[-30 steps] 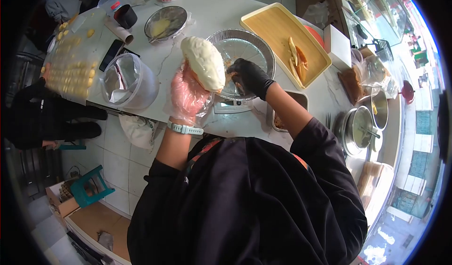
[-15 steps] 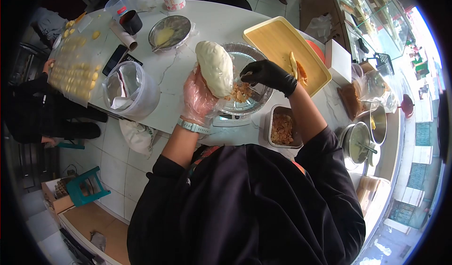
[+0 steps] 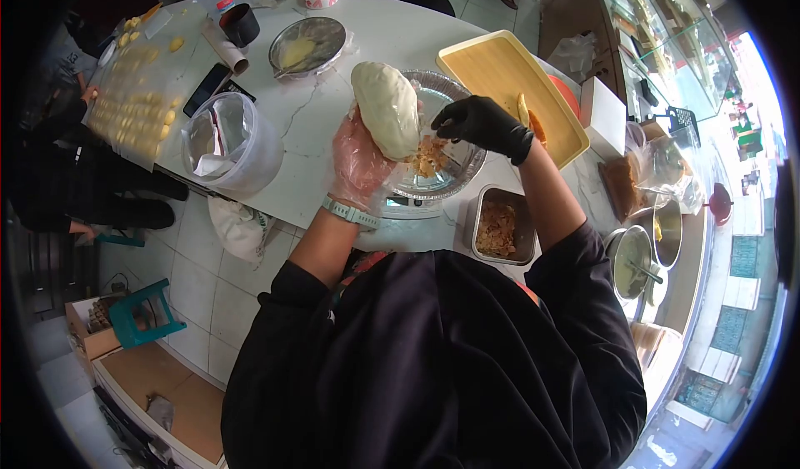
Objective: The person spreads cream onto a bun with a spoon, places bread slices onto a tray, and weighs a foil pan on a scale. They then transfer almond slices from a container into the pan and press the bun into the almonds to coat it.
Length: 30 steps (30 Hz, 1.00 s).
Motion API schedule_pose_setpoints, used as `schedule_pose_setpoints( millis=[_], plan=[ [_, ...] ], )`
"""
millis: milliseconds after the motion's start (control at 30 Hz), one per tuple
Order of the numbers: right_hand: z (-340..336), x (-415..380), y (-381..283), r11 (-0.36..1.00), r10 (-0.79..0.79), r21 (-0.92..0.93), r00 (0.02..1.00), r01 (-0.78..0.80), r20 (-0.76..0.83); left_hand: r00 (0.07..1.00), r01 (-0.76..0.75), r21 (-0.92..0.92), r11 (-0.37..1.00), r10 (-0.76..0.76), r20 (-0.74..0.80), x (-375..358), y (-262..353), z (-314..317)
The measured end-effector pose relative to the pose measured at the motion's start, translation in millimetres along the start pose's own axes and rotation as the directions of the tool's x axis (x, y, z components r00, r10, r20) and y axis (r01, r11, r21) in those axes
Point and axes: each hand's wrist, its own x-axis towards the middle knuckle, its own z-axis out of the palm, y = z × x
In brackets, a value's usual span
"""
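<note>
A long loaf coated in pale cream (image 3: 387, 110) rests in my left hand (image 3: 358, 156), which wears a clear plastic glove and grips it from the left and below. Under and beside the loaf lies a round foil tray (image 3: 467, 162) with brown flakes (image 3: 429, 157) in it. Over the tray's right side is my right hand (image 3: 475, 127) in a black glove, its fingers bent together near the flakes; whether they hold any is too small to tell. The foil tray sits over a scale (image 3: 410, 205). A metal tin (image 3: 506, 256) of similar flakes stands nearer my body.
A yellow tray (image 3: 492, 56) with bread pieces lies at back right. To the left are a lined plastic bucket (image 3: 262, 165), a metal bowl (image 3: 337, 35) and a dark cup (image 3: 240, 25). Another person (image 3: 83, 169) stands at far left beside small yellow pieces (image 3: 133, 115).
My view has shifted slightly. The loaf is tilted a little differently in my left hand, and my right hand has moved slightly right, away from the loaf.
</note>
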Motion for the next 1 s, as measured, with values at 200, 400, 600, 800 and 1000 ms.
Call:
schedule_pose_setpoints(
  millis=[200,400,600,800,1000],
  plan=[
    [-2,1,0,0.997,-0.058,0.044,0.998,0.058,0.009,0.996,-0.068,0.013,0.998,0.068,-0.060,2,-8,5],
    [32,-7,5,0.976,-0.145,-0.177,0.985,0.128,-0.089,0.958,-0.246,0.163,0.955,0.266,-0.111,1,-11,9],
    [49,-18,-14,0.939,-0.260,-0.311,0.889,0.144,-0.376,0.925,-0.335,0.246,0.910,0.367,-0.100,5,-11,18],
    [60,-34,-10,0.933,-0.303,-0.325,0.828,0.156,-0.471,0.971,-0.199,0.322,0.926,0.231,-0.061,0,3,12],
    [65,-92,-22,0.918,-0.212,-0.394,0.905,0.055,-0.369,0.946,-0.166,0.476,0.863,0.276,-0.171,4,14,21]
  ],
)
